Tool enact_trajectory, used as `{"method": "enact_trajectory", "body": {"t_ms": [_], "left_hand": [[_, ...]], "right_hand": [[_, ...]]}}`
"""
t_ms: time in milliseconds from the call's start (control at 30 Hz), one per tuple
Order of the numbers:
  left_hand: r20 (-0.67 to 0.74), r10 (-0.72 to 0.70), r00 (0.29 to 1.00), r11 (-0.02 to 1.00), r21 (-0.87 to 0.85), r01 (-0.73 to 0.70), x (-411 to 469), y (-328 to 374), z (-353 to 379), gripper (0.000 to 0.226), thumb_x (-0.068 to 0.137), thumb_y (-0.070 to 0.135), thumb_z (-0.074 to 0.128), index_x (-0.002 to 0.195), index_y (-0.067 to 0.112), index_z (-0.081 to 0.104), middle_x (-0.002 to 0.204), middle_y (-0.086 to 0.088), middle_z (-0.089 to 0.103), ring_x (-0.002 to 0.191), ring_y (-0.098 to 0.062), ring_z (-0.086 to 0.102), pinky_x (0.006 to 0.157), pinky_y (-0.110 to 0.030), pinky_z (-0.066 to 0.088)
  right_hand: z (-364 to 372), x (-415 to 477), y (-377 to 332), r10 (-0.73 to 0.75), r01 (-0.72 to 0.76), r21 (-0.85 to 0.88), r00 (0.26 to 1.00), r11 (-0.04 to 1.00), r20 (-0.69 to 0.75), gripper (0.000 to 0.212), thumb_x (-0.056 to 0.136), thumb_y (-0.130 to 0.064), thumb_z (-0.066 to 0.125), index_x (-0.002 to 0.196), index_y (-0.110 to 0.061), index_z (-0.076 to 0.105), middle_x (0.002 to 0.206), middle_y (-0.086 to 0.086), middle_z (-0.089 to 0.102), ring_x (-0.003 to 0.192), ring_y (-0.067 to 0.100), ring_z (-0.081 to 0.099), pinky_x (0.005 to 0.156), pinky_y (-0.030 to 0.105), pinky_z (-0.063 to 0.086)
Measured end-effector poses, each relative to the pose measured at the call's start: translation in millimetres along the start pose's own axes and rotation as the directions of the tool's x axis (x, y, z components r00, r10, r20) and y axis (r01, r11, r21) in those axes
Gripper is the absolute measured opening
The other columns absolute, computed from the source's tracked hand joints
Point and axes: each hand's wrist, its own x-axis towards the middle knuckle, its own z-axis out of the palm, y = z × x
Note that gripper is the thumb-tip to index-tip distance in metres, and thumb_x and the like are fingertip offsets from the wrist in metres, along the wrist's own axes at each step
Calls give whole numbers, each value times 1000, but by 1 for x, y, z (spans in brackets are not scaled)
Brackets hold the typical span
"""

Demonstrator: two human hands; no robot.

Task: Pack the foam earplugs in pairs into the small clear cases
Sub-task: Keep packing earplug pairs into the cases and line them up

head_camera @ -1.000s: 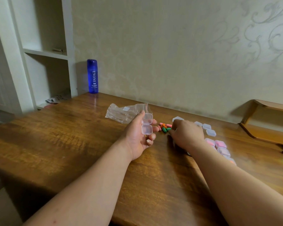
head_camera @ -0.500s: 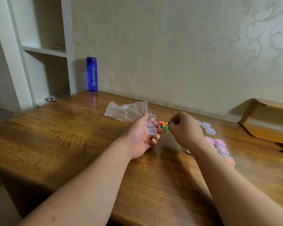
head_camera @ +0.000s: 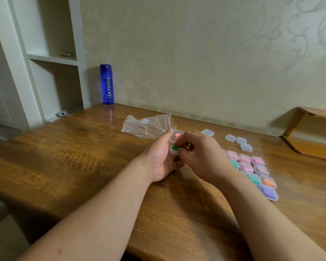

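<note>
The fingers (head_camera: 182,143) of the right hand (head_camera: 201,155) are curled and pinch a green earplug (head_camera: 175,147) at its end, holding it right over the lower half of a small clear case (head_camera: 174,143). The left hand (head_camera: 161,159) cradles that case, palm turned inward, its thumb and fingers wrapped round the case's edges. The case stands hinged open, and a pink spot (head_camera: 177,135) shows in the upper half; it may be a second earplug, though the blur makes that unsure. Both hands hang just above a dark, glossy wooden table (head_camera: 79,159) with strong grain. Just behind the left hand lies a crumpled clear plastic bag (head_camera: 147,126). To the right, four empty closed cases (head_camera: 230,138) sit in a loose string, and nearer the person a tight cluster of filled cases (head_camera: 246,167) shows pink, green, orange and purple contents. A blue bottle (head_camera: 106,83) marked ENONE stands upright at the table's far left corner against a pale wall (head_camera: 196,53) with a faint scroll pattern. A white shelf unit (head_camera: 53,57) rises at the left, and a wooden tray-like piece (head_camera: 309,146) rests at the far right.
</note>
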Motion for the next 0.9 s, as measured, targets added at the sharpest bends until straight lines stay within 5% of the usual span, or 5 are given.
{"method": "enact_trajectory", "body": {"t_ms": [267, 367, 467, 667, 900], "left_hand": [[-13, 0, 1000, 1000, -18, 0, 1, -2, 1, 67, 111, 63, 35, 149, 14, 61, 119, -17, 69, 99, -29, 61, 82, -40, 47], [-59, -14, 998, 999, -49, 11, -3, 2, 3, 70, 111, 62, 35, 144, 7, 63, 92, -11, 69, 74, -20, 63, 66, -31, 49], [-162, -5, 987, 996, -88, -9, -4, 5, 6, 65, 111, 61, 38, 128, 7, 71, 81, -8, 68, 68, -16, 60, 62, -26, 48], [-262, 0, 965, 984, -171, -47, -2, 6, 3, 61, 110, 60, 43, 117, 9, 75, 86, -10, 67, 71, -17, 57, 62, -26, 46], [-266, 14, 964, 990, -133, -51, -4, 6, 8, 61, 111, 60, 41, 118, 9, 74, 85, -10, 67, 69, -17, 58, 61, -27, 46]], "right_hand": [[5, -1, 6, 21, -19, 62, 1000, 998, -23, 16, 99, -22, 70, 108, -33, 78, 101, -16, 65, 89, 1, 58, 69, 17, 44], [0, 4, 18, 196, -149, 256, 966, 955, -168, 16, 102, -20, 66, 106, -29, 78, 97, -14, 72, 85, 0, 63, 68, 15, 45], [-9, 9, 38, 415, -308, 348, 861, 885, -293, 20, 105, -17, 58, 109, -26, 75, 98, -8, 75, 80, 7, 63, 66, 25, 44], [4, 8, 45, 366, -387, -85, 911, 918, -190, 27, 107, -16, 54, 128, -24, 70, 125, -2, 70, 98, 14, 59, 77, 29, 43], [25, 29, 34, 450, -450, -355, 889, 819, -90, 19, 104, -36, 63, 119, -24, 65, 100, 2, 69, 87, 24, 63, 72, 37, 56]]}}
